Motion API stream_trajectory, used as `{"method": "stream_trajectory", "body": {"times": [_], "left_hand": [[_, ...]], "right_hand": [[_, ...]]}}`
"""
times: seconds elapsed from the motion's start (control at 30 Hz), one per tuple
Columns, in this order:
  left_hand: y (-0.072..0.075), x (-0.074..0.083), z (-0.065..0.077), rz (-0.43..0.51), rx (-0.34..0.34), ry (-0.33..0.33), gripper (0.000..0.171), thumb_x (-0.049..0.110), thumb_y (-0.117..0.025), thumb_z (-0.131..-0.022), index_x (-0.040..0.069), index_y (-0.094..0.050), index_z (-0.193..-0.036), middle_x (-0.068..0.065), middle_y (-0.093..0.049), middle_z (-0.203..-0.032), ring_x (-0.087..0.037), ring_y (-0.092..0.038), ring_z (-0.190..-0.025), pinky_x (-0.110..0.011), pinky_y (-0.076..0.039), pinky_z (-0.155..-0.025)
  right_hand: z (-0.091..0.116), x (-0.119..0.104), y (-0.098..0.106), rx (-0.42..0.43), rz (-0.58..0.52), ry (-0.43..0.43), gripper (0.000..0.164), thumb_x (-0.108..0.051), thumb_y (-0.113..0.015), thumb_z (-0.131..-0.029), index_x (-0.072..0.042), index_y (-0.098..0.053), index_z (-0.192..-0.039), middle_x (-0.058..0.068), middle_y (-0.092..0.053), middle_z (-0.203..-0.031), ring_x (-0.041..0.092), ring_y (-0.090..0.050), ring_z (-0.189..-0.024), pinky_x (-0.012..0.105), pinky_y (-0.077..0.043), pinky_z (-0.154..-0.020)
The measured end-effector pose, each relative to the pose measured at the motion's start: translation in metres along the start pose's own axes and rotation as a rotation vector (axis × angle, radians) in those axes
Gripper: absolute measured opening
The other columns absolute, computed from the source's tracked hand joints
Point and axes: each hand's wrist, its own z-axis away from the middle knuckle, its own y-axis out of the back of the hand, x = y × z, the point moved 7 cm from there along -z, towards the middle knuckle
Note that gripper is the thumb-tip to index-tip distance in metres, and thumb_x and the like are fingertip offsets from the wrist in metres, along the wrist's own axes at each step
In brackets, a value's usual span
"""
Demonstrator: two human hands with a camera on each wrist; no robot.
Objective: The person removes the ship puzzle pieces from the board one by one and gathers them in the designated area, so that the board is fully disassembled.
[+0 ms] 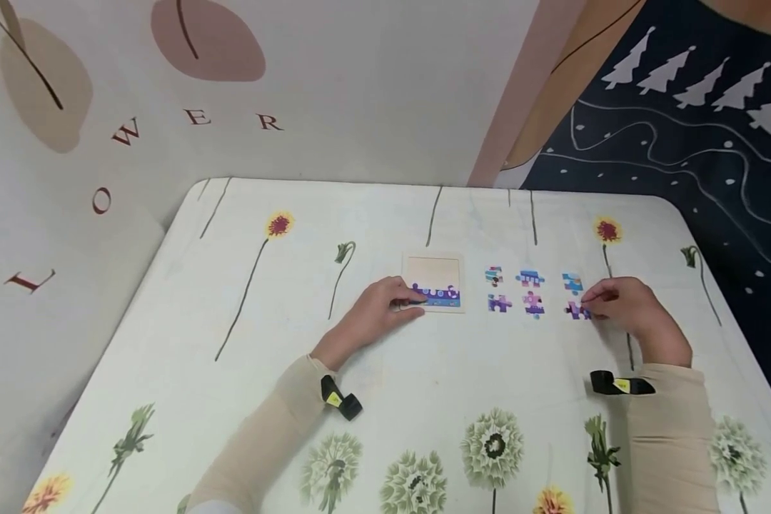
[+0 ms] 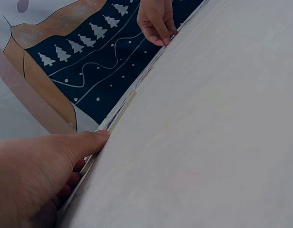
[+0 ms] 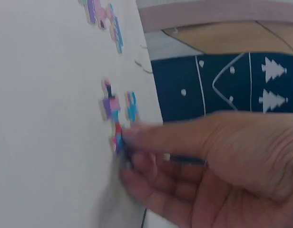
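A wooden puzzle board [image 1: 432,266] lies on the table, its lower rows filled with purple and blue jigsaw pieces [image 1: 446,298]. My left hand [image 1: 375,308] grips the board's lower left corner; the left wrist view shows the thumb [image 2: 96,137] along its edge. Over at the loose pieces, my right hand [image 1: 626,310] pinches a jigsaw piece [image 3: 118,138] at its fingertips, partly hidden by the thumb. Right beside those fingers lies a purple piece [image 1: 575,310], with a blue and orange piece [image 1: 572,283] just behind it.
Between board and right hand lie more loose pieces, among them a striped one [image 1: 493,276], a blue one [image 1: 530,278], a purple one [image 1: 499,303] and a pink one [image 1: 533,303]. A flower-patterned cloth [image 1: 424,385] covers the table, which meets a printed wall hanging [image 1: 373,143].
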Motion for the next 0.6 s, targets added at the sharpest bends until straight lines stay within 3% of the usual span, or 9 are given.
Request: {"method": "stream_trajectory", "body": {"times": [0.17, 0.27, 0.47, 0.6], "left_hand": [[-0.001, -0.002, 0.0, 0.005, 0.006, 0.001, 0.024, 0.024, -0.078, -0.095, 0.016, -0.08, -0.117, 0.004, -0.061, -0.092, -0.016, -0.051, -0.081, -0.031, -0.046, -0.072], [-0.001, -0.003, 0.001, 0.013, 0.006, 0.007, 0.024, 0.024, -0.078, -0.095, 0.015, -0.08, -0.118, 0.003, -0.061, -0.092, -0.016, -0.051, -0.082, -0.031, -0.046, -0.072], [-0.002, -0.002, 0.003, -0.001, 0.017, 0.001, 0.024, 0.023, -0.079, -0.094, 0.015, -0.08, -0.117, 0.005, -0.061, -0.092, -0.015, -0.052, -0.083, -0.03, -0.047, -0.073], [-0.001, 0.003, 0.001, -0.014, 0.022, -0.062, 0.022, 0.021, -0.078, -0.095, 0.013, -0.08, -0.115, 0.003, -0.064, -0.094, -0.014, -0.054, -0.083, -0.029, -0.047, -0.075]], "right_hand": [[0.008, -0.041, -0.003, 0.164, 0.083, 0.027, 0.021, -0.014, -0.066, -0.101, 0.005, -0.064, -0.108, 0.023, -0.063, -0.099, 0.031, -0.058, -0.079, 0.038, -0.047, -0.063], [0.004, -0.082, -0.018, 0.222, 0.009, 0.092, 0.028, -0.023, -0.061, -0.105, 0.003, -0.065, -0.113, 0.022, -0.063, -0.101, 0.027, -0.059, -0.076, 0.036, -0.047, -0.061], [-0.011, -0.166, -0.085, 0.038, -0.351, 0.299, 0.044, -0.038, -0.05, -0.11, 0.003, -0.067, -0.106, 0.014, -0.062, -0.077, 0.022, -0.056, -0.055, 0.033, -0.048, -0.051], [-0.017, -0.193, -0.126, -0.059, -0.48, 0.359, 0.045, -0.035, -0.048, -0.111, 0.004, -0.066, -0.096, 0.007, -0.06, -0.068, 0.016, -0.055, -0.051, 0.03, -0.048, -0.048]]}}
